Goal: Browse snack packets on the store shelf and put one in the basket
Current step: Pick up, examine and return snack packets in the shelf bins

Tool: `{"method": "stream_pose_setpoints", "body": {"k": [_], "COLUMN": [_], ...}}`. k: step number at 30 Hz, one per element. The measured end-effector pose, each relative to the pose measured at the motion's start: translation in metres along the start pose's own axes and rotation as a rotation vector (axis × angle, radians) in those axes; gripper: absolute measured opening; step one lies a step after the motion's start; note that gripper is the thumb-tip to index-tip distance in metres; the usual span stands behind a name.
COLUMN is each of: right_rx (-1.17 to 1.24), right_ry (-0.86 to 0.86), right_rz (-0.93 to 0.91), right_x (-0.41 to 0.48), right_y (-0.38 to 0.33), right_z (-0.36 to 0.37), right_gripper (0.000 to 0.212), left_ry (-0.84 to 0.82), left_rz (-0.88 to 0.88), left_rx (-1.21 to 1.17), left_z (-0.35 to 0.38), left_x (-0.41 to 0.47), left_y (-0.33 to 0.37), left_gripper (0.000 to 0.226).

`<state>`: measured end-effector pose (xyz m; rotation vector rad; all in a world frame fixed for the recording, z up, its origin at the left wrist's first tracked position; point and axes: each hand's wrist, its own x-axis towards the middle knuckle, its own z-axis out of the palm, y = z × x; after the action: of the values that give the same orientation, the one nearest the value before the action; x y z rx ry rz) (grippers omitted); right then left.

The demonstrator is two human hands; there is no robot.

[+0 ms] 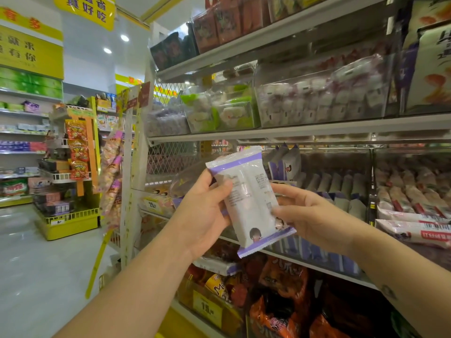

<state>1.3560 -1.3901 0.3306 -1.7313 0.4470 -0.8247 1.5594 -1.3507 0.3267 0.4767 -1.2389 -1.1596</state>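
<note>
Both hands (256,211) around glossy, flat, rectangular white-and-purple snack packet (249,198)

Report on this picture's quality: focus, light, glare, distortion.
Head view: the packet, left hand and right hand are fairly sharp, though the packet's small print is unreadable; the clear bins above look hazy with soft glare; the ceiling lights blow out white; the orange bags at the bottom sit in shadow; wide-angle distortion tilts and bows the shelf rails.
</note>
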Motion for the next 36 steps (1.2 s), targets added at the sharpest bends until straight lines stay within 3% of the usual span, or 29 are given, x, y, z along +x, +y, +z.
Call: {"method": "stream_pose_setpoints", "body": {"k": [4,7,9,12,18,23,27,32,36], "right_rx": [-0.052,-0.373,-0.571,-0.702,-0.990,-1.033,-0.977,-0.839,-0.730], "right_ry": [0.045,0.139,0.197,0.216,0.213,0.222,0.239,0.264,0.237], "right_rz": [-0.049,-0.143,-0.226,-0.275,-0.313,-0.343,-0.368,-0.362,-0.357], "right_x": [0.001,0.004,0.005,0.005,0.002,0.002,0.001,0.003,0.005], "right_y": [-0.012,-0.016,-0.016,-0.017,-0.016,-0.015,-0.018,-0.020,-0.020], "right_z": [0.017,0.031,0.038,0.045,0.051,0.054,0.051,0.043,0.038], "right_gripper": [0.041,0.036,0.039,0.047,0.058,0.061,0.058,0.054,0.051], "left_ry": [0.139,0.219,0.196,0.131,0.143,0.200,0.141,0.010,-0.078], "left_rz": [0.023,0.046,0.056,0.012,0.008,0.048,0.089,0.075,0.087], "left_rx": [0.038,0.204,0.352,0.480,0.609,0.533,0.504,0.557,0.648], "left_z": [0.000,0.002,0.000,-0.001,-0.009,-0.011,-0.011,-0.014,-0.016], "left_x": [0.003,0.003,0.002,0.003,0.006,0.006,0.005,0.003,0.000], "left_y": [-0.005,-0.008,-0.008,-0.003,0.004,0.005,-0.001,-0.013,-0.016], "left_gripper": [0.029,0.030,0.027,0.049,0.047,0.037,0.039,0.084,0.103]}}
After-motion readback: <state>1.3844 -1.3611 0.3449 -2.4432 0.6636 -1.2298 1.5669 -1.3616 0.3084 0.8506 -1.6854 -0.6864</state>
